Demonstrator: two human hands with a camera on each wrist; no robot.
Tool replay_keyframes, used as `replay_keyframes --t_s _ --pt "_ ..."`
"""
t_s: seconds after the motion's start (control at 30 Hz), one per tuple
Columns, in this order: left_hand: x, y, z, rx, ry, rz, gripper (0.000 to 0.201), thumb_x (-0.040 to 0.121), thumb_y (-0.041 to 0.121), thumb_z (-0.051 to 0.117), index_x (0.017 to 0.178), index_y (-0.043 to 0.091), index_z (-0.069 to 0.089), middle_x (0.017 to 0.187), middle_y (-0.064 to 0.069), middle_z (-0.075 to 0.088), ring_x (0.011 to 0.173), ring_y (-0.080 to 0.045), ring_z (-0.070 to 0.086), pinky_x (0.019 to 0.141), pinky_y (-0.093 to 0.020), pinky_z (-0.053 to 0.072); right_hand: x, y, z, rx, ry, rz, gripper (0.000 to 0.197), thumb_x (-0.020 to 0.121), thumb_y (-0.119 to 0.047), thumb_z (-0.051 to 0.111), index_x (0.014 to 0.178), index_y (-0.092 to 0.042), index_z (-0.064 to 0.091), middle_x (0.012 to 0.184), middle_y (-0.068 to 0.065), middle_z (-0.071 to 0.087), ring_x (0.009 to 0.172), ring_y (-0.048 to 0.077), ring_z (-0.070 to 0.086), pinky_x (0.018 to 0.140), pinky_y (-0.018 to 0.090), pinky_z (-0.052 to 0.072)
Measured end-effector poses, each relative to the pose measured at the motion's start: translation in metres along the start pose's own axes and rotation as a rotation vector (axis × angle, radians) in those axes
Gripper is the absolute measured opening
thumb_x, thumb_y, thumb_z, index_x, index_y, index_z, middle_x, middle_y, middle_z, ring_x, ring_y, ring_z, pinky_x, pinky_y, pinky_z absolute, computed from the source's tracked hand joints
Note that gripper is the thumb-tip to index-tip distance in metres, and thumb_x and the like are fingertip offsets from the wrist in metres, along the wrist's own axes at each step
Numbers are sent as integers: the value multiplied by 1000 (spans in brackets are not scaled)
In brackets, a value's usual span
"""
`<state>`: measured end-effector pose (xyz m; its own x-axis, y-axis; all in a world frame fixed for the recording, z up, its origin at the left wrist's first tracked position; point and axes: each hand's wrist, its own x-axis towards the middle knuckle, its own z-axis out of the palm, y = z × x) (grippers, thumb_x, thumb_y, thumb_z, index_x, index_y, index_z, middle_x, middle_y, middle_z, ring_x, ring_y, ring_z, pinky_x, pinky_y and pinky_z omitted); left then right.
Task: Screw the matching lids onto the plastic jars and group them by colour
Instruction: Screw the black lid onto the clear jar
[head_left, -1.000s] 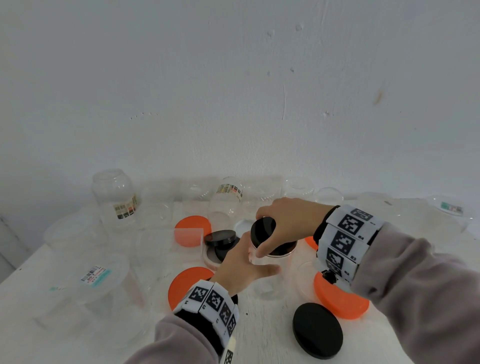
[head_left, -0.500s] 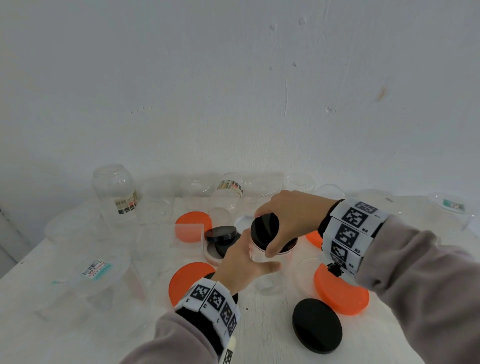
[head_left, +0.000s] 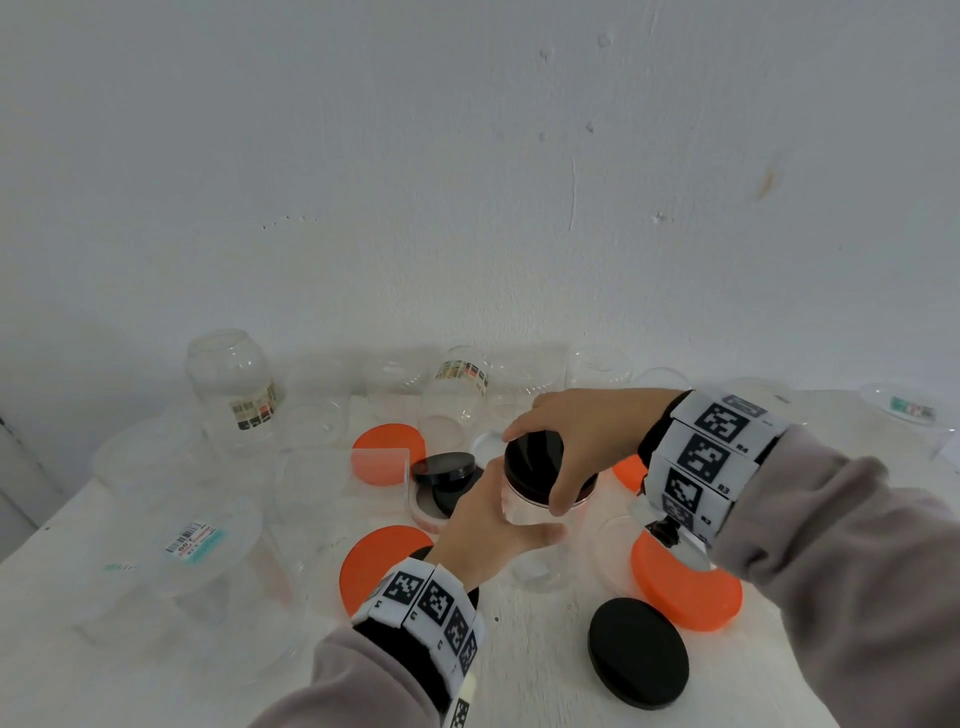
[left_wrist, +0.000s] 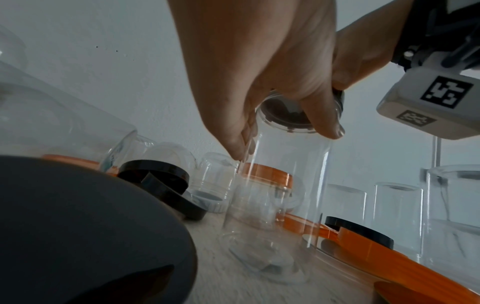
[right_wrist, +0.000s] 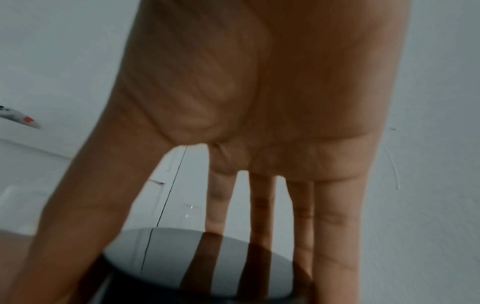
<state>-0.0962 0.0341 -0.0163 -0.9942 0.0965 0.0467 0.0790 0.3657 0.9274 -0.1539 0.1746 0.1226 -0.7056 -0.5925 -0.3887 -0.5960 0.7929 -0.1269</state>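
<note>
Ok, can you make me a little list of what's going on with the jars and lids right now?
left hand: holds the clear jar by its side
right hand: grips the black lid from above
black lid: on top of the jar
loose black lid: flat on the table, near side
orange lids: one by the left wrist, one under the right wrist
other jars: open, along the wall
</note>
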Motion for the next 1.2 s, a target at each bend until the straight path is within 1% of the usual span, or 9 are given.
replay_keyframes --t_s 0.2,0.33,0.47,0.57,0.7,0.9,1.03,1.1,1.2 --pt "-2 0 2 17 22 15 75 67 37 85 126 42 40 121 23 57 116 5 50 99 -21 39 1 1 0 -29 96 -35 86 58 -59 80 135 -39 48 109 -21 42 103 4 42 89 28 47" --pt "-2 1 2 6 16 6 77 68 37 84 132 35 42 121 20 59 115 1 53 97 -22 42 2 1 9 29 201 23 72 56 -70 76 113 -29 61 99 -12 58 90 11 60 71 27 54" --pt "-4 2 1 21 17 1 70 67 39 84 123 42 42 116 22 59 112 5 52 89 -16 41 3 -3 20 -28 296 100 73 60 -81 65 92 -15 58 82 -4 58 71 12 55 55 24 39" --pt "-4 3 2 10 14 0 76 67 39 84 130 34 43 121 21 58 117 1 52 96 -22 41 0 -3 17 -65 249 87 70 63 -80 63 97 -18 57 89 -5 58 77 14 55 61 25 40" --pt "-4 3 2 -4 23 10 80 68 37 85 134 35 40 123 21 56 118 3 50 99 -20 39 -6 -1 6 4 19 -9 84 71 -53 76 143 -37 35 122 -10 41 110 10 40 93 29 42" --pt "-5 4 3 -15 26 6 78 68 34 85 134 31 42 124 17 58 118 -1 52 103 -27 41 0 1 6 -17 125 -38 69 63 -63 76 121 -32 56 96 -22 49 97 7 49 79 25 45" --pt "-6 5 2 -5 14 2 73 70 36 84 130 32 43 122 19 58 116 2 53 91 -17 42 3 -1 18 -27 223 60 70 61 -76 67 104 -22 54 87 -9 54 77 9 53 57 24 39" --pt "-6 5 2 -19 11 10 74 70 35 83 132 32 42 123 19 58 117 2 52 94 -19 42 4 -1 16 16 162 88 72 62 -74 69 111 -24 50 93 -9 54 80 8 52 61 24 41" --pt "-6 5 3 -30 16 16 77 71 32 84 135 31 41 125 17 57 118 1 51 102 -24 41 1 -1 6 -3 -20 63 86 64 -58 77 136 -35 37 121 -7 46 107 15 50 89 36 50"
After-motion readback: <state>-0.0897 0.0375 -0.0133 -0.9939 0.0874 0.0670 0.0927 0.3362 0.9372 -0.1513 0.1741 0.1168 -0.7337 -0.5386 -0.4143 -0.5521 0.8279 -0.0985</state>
